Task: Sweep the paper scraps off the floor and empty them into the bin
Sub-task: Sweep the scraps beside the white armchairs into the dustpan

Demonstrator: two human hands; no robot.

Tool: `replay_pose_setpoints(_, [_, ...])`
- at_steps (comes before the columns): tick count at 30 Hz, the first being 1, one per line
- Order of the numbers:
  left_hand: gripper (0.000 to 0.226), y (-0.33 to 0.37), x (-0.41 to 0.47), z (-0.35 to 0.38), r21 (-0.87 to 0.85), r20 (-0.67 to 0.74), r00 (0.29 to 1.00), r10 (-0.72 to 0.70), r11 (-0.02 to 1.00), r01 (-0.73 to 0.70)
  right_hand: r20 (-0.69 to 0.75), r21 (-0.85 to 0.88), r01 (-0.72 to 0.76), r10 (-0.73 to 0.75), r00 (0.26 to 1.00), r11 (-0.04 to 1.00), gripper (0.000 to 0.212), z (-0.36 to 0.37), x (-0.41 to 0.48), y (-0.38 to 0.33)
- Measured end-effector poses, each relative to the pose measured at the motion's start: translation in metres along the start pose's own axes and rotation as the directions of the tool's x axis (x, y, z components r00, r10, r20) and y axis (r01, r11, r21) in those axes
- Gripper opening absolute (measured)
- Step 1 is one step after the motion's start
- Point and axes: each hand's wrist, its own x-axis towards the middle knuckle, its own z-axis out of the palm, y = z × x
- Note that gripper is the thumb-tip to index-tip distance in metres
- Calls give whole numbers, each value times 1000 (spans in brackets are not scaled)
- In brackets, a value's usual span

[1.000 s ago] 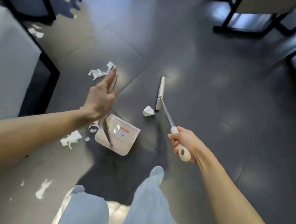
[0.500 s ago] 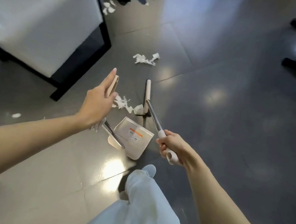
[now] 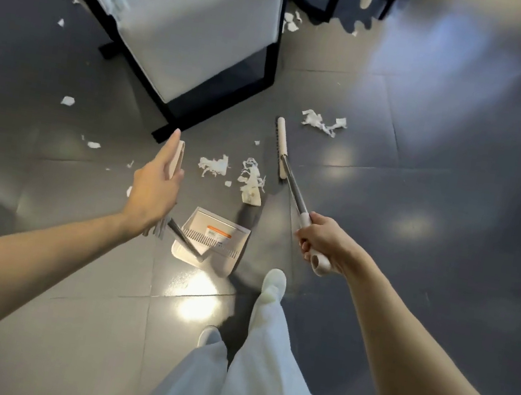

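Dark tiled floor (image 3: 424,189), with a white armchair (image 3: 192,15) at eleven o'clock. At centre a beige dustpan (image 3: 220,245) stands on the floor, an orange-striped label showing in its tray. The left hand (image 3: 150,193) has its fingers grasping the dustpan's handle. The right hand (image 3: 323,241) clenches the broom (image 3: 280,147). Paper scraps (image 3: 212,167) lie at twelve o'clock, just left of the brush head.

Paper scraps (image 3: 212,166) lie scattered over the grey tiled floor (image 3: 430,258).

One broom (image 3: 280,146), one dustpan (image 3: 215,241), one armchair (image 3: 195,16), two hands (image 3: 155,187) (image 3: 325,243), and about a dozen paper scraps (image 3: 212,166).
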Motion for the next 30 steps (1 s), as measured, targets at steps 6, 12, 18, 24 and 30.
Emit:
replay_pose_setpoints(6, [66, 8, 48, 27, 19, -2, 1000, -15, 1000, 15, 64, -220, -81, 97, 993, 972, 7, -31, 68, -45])
replay_pose_setpoints(12, [64, 25, 87, 54, -49, -30, 998, -46, 998, 45, 163, -108, -303, 318, 934, 947, 7, -55, 109, -68])
replay_pose_setpoints(18, [63, 42, 98, 79, 23, -58, 998, -4, 1000, 6, 6, -334, -325, 347, 938, 885, 15, -61, 118, -85])
replay_pose_setpoints(24, [61, 39, 103, 68, 27, -62, 998, -18, 999, 20, -67, -559, -272, 284, 957, 784, 25, -55, 109, -85])
replay_pose_setpoints(30, [63, 33, 97, 65, -9, -56, 998, 10, 1000, -11, -27, -625, -236, 281, 959, 744, 22, -52, 73, -60])
